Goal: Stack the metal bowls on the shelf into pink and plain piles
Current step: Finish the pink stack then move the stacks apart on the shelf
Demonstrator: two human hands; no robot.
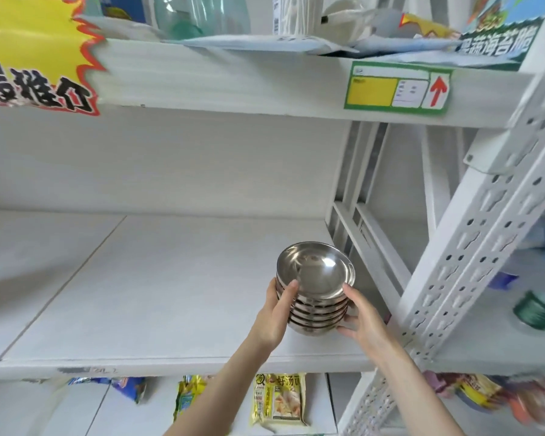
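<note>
While both my hands, left hand and right hand, clasp the plain bowl stack near the upright post, it leans. If I squeeze unevenly, the top bowl may slide off onto the shelf.

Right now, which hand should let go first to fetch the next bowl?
Probably the left hand: bare shelf lies open on its side. The right hand is hemmed in by the upright post and cups the bowl stack low.

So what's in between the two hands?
The head view shows a stack of plain metal bowls between the left hand and the right hand, each pressed against one side.
</note>
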